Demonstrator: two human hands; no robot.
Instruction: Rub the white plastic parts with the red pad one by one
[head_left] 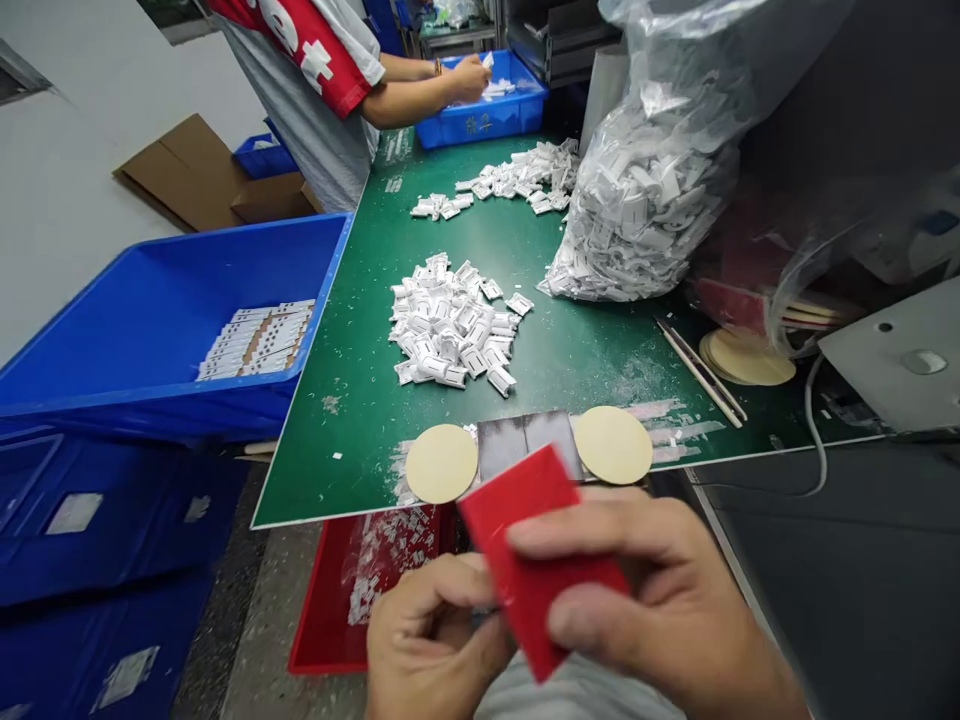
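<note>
In the head view, my right hand (660,590) grips a red rectangular sheet (536,545), stiff and tilted, between thumb and fingers. My left hand (439,635) is closed at the sheet's left edge, its thumb and forefinger close together; what they pinch is hidden. Just beyond the sheet, at the table's front edge, lie a cream disc (441,464), a dark grey rectangular patch (501,447) and a second cream disc (613,445). Farther back is a loose pile of small white plastic parts (450,325).
The green table (352,420) also bears a clear bag of white parts (637,210) and tweezers (701,375). A blue bin (150,290) stands left, a red tray (330,620) below. A co-worker's hands (469,80) work over a blue crate (484,125).
</note>
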